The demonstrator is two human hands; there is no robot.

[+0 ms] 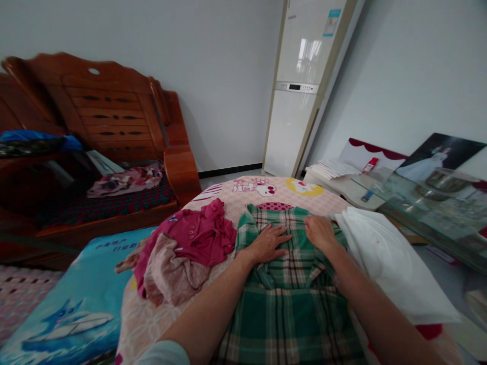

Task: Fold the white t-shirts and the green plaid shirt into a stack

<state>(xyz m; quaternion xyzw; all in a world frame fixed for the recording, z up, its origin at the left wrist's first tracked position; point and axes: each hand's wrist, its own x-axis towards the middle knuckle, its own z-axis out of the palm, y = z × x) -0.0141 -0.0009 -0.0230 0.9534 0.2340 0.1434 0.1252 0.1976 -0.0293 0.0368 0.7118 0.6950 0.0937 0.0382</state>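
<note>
A green plaid garment [289, 319] lies spread over the round, cloth-covered table in front of me. My left hand [269, 243] rests flat on its upper part, fingers spread. At its upper right edge, my right hand [320, 232] is closed on the fabric, fingers curled in. Left of the garment lies a crumpled magenta top [205, 230], with a pale pink cloth [173, 271] partly over it. A folded white cloth [384, 258] is beside my right forearm.
The patterned tablecloth [213, 203] shows around the clothes. A glass shelf [429, 218] with bowls stands close on the right, by a white cabinet [338, 185] holding papers. A wooden bench [114, 116] is at the left, and a blue printed mat [76, 289] lies below.
</note>
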